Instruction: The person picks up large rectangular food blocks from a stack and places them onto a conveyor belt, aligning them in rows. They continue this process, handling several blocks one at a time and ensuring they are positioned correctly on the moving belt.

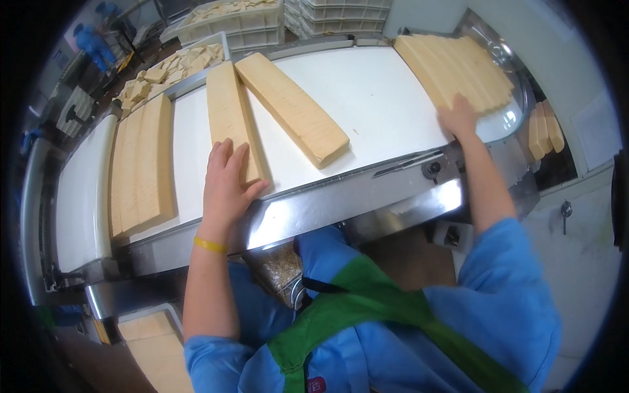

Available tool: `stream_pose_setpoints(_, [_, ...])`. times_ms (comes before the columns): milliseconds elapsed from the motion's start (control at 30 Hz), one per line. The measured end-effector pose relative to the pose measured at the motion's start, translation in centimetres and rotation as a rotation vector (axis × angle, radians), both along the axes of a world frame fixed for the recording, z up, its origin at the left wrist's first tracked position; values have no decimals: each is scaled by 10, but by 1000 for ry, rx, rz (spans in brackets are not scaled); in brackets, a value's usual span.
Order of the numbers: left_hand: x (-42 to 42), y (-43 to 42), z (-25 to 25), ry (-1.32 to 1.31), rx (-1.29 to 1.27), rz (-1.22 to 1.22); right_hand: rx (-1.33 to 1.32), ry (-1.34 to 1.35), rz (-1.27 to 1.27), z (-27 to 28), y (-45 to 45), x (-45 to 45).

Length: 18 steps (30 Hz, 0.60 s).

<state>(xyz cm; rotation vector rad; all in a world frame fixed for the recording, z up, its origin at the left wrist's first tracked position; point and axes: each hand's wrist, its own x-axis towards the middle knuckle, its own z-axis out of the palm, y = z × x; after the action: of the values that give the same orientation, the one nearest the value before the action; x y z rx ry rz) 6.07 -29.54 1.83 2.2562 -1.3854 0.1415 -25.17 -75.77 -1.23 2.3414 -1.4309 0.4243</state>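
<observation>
My left hand (226, 183) lies over the near end of a long pale-yellow slab (229, 108), fingers spread and thumb apart. To its right, another slab (295, 111) rests at a slant on the white conveyor belt (367, 85). Several slabs (145, 164) stand side by side left of my left hand. At the far right, my right hand (458, 118) touches the near end of a row of slabs (452, 72) pushed close together. Its fingers look stretched out, though their tips are hard to make out.
A metal rail (327, 209) runs along the belt's near edge. Behind the belt are a crate of broken pieces (173, 69) and stacked white crates (337, 16). More slabs (544, 131) lie beyond the right end. A person in blue (95, 46) is at the back left.
</observation>
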Motion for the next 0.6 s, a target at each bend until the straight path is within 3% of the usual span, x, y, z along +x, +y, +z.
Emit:
stream_pose_setpoints(100, [0, -3, 0, 5, 12, 15, 313, -104, 0, 36, 87, 40])
stream_pose_setpoints(133, [0, -3, 0, 4, 16, 19, 251, -176, 74, 25, 97, 44])
stream_pose_setpoints(167, [1, -2, 0, 3, 21, 20, 418, -421, 185, 23, 102, 44])
stream_pose_setpoints(200, [1, -2, 1, 1, 29, 20, 585, -667, 294, 21, 105, 42])
stream_pose_setpoints(300, [1, 0, -1, -4, 21, 18, 1093, -798, 342, 14, 37, 19])
stream_pose_setpoints(367, [1, 2, -1, 0, 24, 26, 233, -263, 297, 19, 1, 6])
stream_pose_setpoints(467, [2, 5, -2, -12, 31, 34, -30, -133, -64, -9, -61, -19])
stream_pose_setpoints(600, [3, 6, 0, -10, 53, 42, 165, -39, -158, 26, 3, 10])
